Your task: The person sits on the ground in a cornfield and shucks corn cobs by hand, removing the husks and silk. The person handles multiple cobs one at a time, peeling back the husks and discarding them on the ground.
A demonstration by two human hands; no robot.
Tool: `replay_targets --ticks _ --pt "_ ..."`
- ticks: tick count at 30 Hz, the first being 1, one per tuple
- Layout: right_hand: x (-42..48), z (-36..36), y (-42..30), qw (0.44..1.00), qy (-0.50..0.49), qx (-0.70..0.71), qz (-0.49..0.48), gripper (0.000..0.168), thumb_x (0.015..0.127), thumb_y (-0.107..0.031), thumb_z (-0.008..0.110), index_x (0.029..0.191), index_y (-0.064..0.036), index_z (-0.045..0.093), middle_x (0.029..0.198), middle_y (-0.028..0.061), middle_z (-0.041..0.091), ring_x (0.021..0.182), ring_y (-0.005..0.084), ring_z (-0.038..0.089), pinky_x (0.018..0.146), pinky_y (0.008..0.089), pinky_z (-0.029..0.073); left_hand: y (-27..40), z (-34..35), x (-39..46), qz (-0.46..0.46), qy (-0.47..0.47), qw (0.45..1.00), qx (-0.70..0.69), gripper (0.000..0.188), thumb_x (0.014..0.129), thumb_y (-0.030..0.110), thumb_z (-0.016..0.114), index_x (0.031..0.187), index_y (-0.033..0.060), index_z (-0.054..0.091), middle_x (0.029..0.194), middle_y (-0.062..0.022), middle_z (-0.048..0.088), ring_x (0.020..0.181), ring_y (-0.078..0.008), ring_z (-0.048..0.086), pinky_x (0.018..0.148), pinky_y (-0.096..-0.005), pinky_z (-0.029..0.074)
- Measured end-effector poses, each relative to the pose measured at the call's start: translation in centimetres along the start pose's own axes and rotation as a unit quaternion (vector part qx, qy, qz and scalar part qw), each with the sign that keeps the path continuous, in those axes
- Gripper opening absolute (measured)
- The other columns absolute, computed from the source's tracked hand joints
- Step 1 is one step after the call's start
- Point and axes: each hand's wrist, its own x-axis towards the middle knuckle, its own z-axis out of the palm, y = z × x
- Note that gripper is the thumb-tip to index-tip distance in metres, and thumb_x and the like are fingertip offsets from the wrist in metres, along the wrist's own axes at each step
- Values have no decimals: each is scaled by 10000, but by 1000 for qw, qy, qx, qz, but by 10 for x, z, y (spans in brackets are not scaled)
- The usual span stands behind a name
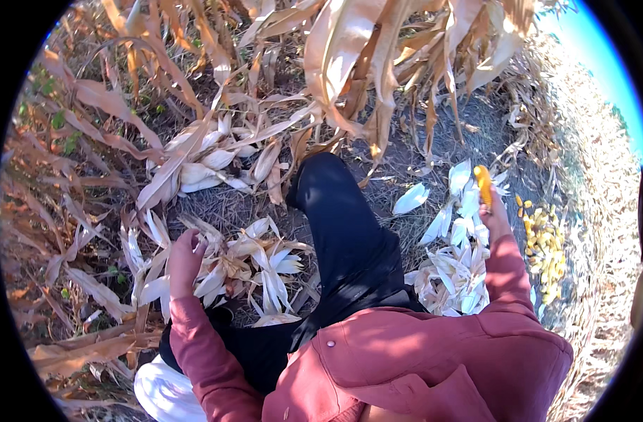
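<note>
My right hand (494,216) grips a husked yellow corn cob (481,183) by its lower end, with the cob pointing away from me. Below and to the left of that hand, pale loose corn husks (450,279) lie heaped on the ground. A pile of bare yellow corn cobs (545,253) sits to the right of my right forearm. On the other side, my left hand (187,258) hovers near more pulled-open husks (268,264), its fingers loosely bent and nothing visible in them. Whether it touches the husks, I cannot tell.
Ears still in their husks (202,169) are heaped beyond my left hand. Dry corn stalks and leaves (347,58) hang in front and crowd the left side. My bent knee (326,179) rises between the husk heaps. A white rounded object (166,390) is at lower left.
</note>
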Motion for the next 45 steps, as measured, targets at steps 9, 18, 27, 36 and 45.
replay_targets --ticks 9,18,27,36,45 --pt "59 48 -17 994 -66 -23 -86 344 914 -293 540 1123 -25 492 989 117 582 745 206 592 579 244 490 11 -32 -14 -16 35 999 9 345 773 191 672 1065 31 580 915 -168 632 838 -329 613 735 -407 483" --pt "-171 477 86 514 -527 -489 -468 265 886 -265 521 985 -38 616 857 137 644 771 284 624 693 366 481 17 -51 -23 0 73 995 64 340 767 211 686 1043 56 561 914 -159 619 804 -343 607 685 -418 486" --pt "19 578 392 481 -407 -716 -299 212 780 -140 544 898 10 638 792 191 656 658 310 644 575 390 502 33 -66 -6 -28 7 999 37 370 764 147 675 1087 31 536 908 -156 598 855 -343 576 733 -410 465" --pt "-6 566 461 901 -196 -363 133 144 782 -164 634 867 -69 567 626 23 487 465 170 454 385 305 354 31 -74 -12 -63 -64 995 35 418 728 147 695 1087 28 519 855 -113 557 803 -293 560 711 -383 450" --pt "-15 555 407 799 -305 -422 301 241 827 -277 549 680 -118 443 562 -17 411 422 70 335 360 201 246 35 -61 -7 -37 -63 997 33 369 736 149 688 1043 30 521 875 -140 576 816 -315 572 711 -398 463"
